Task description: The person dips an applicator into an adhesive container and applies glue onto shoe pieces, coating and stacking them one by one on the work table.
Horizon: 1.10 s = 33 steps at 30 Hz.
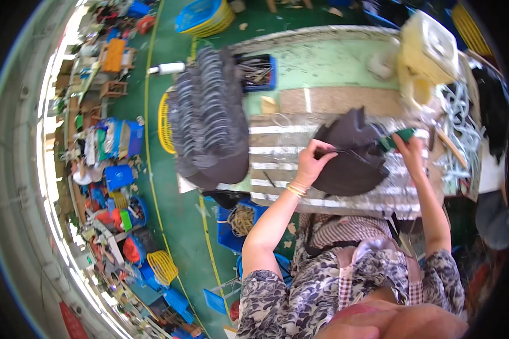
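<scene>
Two hands work on one dark piece (353,161) lying flat on the table (277,141). Left hand (314,161) pinches its left edge, grip closed on it. Right hand (410,150), at its right edge, is clamped on a green tool (398,137).

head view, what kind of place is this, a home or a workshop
Most likely a small factory workshop. A long stack of dark cut pieces lies on the worn workbench, plastic crates of parts crowd the green floor, and both hands hold a dark fabric piece.

Stack of dark pieces (212,113) crowding bench's left
</scene>
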{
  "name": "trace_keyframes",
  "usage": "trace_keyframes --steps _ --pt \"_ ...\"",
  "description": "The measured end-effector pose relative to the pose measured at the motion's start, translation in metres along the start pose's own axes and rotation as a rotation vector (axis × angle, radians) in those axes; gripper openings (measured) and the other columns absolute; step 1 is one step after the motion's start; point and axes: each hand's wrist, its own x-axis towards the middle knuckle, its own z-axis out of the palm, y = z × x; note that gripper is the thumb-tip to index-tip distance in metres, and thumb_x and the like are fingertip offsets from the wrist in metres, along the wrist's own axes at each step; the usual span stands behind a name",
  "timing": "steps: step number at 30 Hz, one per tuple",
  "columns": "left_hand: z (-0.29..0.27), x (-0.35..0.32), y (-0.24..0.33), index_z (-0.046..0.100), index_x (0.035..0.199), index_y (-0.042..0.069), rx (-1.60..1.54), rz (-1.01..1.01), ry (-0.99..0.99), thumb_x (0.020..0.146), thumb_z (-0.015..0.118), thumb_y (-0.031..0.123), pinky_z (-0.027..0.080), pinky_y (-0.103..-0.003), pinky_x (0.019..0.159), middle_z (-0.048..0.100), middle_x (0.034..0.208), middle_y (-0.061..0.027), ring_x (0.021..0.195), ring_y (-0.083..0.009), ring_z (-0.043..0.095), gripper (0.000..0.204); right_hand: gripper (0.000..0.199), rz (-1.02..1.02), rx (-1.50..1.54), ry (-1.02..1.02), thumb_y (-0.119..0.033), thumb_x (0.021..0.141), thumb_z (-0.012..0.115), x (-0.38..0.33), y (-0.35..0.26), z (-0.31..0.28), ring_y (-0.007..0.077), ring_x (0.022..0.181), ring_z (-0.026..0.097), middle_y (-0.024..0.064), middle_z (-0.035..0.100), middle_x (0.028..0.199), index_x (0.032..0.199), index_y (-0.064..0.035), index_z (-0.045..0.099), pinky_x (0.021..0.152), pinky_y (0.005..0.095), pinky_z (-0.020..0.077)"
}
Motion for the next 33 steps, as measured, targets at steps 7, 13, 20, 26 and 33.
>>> trace_keyframes --steps 7,13,20,26,33 --pt "-0.261 0.053 0.024 0.048 0.11 0.001 -0.114 0.138 0.6 0.076 0.068 0.0 0.044 -0.028 0.085 0.058 0.105 -0.008 0.092 -0.0138 0.055 0.039 0.023 0.056 -0.072 0.001 -0.019 0.084 0.061 0.0 -0.01 0.001 0.0089 0.048 0.053 0.0031 0.058 0.059 0.075 0.0023 0.061 0.045 0.0239 0.0418" --pt "-0.398 0.152 0.0 0.048 0.114 -0.001 -0.162 0.19 0.64 0.076 0.067 -0.002 0.043 -0.028 0.089 0.056 0.109 -0.0079 0.096 -0.015 0.055 0.042 0.021 0.144 -0.101 0.095 -0.018 0.085 0.061 0.004 -0.007 0.008 0.0078 0.046 0.05 0.0008 0.054 0.058 0.075 -0.0004 0.058 0.042 0.0224 0.0393" --pt "-0.439 0.259 -0.083 0.051 0.106 -0.005 0.388 0.047 0.956 0.067 0.076 0.01 0.044 -0.036 0.084 0.059 0.103 -0.0131 0.092 -0.0225 0.056 0.048 0.017 0.213 -0.166 0.346 -0.017 0.084 0.062 0.021 -0.017 -0.021 0.0082 0.053 0.054 0.0026 0.058 0.064 0.082 -0.0004 0.058 0.049 0.0219 0.0417" --pt "-0.315 0.233 -0.042 0.035 0.122 -0.009 1.178 0.355 0.979 0.082 0.065 0.023 0.039 -0.044 0.089 0.043 0.116 -0.0259 0.105 -0.0362 0.045 0.059 0.015 0.093 -0.151 0.568 -0.014 0.083 0.064 0.128 -0.012 -0.093 0.0055 0.061 0.055 0.0003 0.062 0.071 0.09 -0.0013 0.066 0.055 0.0201 0.0449" --pt "-0.026 0.147 -0.005 0.034 0.122 -0.003 0.774 0.239 0.03 0.079 0.065 0.015 0.031 -0.038 0.096 0.037 0.119 -0.0155 0.109 -0.0265 0.04 0.056 0.015 -0.152 -0.641 0.373 -0.02 0.079 0.068 0.157 0.034 -0.118 0.0109 0.06 0.061 0.0039 0.064 0.069 0.086 -0.0063 0.067 0.055 0.0238 0.048"
